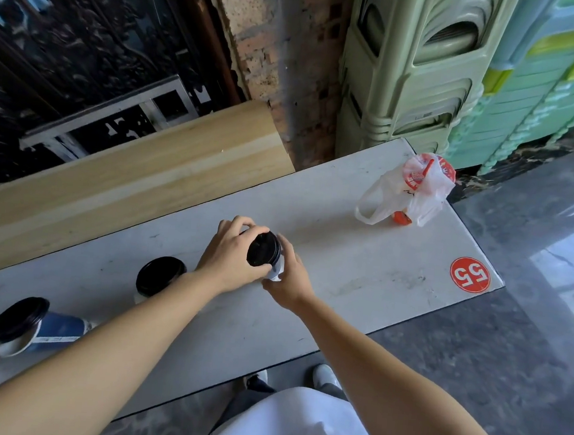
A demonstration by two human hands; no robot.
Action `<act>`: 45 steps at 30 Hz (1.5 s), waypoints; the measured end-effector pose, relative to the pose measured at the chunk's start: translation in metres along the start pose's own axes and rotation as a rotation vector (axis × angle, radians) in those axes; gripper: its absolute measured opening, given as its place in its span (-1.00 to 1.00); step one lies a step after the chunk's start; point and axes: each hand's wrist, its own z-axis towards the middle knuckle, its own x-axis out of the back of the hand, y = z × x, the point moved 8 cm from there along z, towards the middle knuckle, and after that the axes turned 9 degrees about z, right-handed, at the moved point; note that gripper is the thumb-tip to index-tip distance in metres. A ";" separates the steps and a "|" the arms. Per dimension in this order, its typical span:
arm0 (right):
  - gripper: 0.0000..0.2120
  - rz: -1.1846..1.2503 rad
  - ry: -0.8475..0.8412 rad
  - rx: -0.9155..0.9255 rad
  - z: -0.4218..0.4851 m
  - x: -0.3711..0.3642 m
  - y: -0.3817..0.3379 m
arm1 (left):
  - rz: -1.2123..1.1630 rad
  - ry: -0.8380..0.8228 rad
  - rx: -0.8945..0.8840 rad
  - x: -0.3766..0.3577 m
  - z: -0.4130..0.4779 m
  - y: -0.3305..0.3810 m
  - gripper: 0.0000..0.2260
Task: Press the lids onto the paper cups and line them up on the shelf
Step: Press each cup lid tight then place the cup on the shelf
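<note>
A pale grey table [361,257] ran from lower left to upper right, with a light wooden board [127,177] along its far edge, a brick pillar [274,62] behind, and stacked green plastic chairs [410,72] to the right. On the table, from the left: a blue paper cup [29,329] with a black lid, tilted over; a second lidded cup [158,277] standing upright; then a third cup [276,268] with a black lid [264,249] on top — held between both hands. The left hand [233,252] curled closed around the lid's rim; the right hand [291,279] gripped the cup's white side, fingers wrapped. Further right sat a bagged drink [414,193] and a red "55" sticker [470,274].
</note>
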 end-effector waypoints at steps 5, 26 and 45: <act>-0.46 0.233 0.086 -0.208 -0.010 0.021 0.010 | -0.466 0.205 0.376 0.005 -0.006 -0.042 -0.68; -0.79 0.489 0.159 -0.405 -0.003 0.006 -0.013 | -1.328 0.201 0.738 -0.073 -0.021 -0.063 -0.81; -0.76 0.423 0.081 -0.358 0.009 0.003 -0.018 | -1.351 0.225 0.724 -0.073 -0.023 -0.053 -0.73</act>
